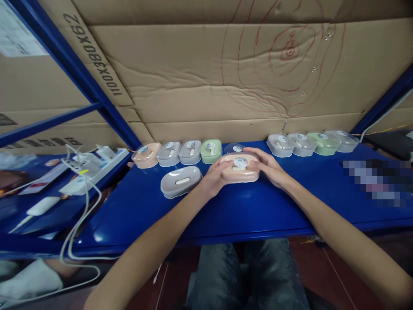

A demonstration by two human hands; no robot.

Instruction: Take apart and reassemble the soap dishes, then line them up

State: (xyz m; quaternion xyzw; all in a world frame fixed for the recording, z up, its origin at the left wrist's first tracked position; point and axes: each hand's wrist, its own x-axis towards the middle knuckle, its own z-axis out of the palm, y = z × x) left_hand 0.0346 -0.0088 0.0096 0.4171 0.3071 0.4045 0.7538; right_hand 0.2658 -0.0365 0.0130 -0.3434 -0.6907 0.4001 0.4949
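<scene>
Hands: left hand [212,178] and right hand [269,168] clasp a peach oval case [239,168] from either side, fingers closed around its ends, at the middle of the blue surface [245,206]. Grey oval case [181,181] lies just left of the left hand. Behind, left row: peach, two grey and green cases [211,150] side by side. Right row [311,143]: two grey, one green, one clear-lidded, against the cardboard wall [226,77]. White power strip [97,165] with cables on the far left.
</scene>
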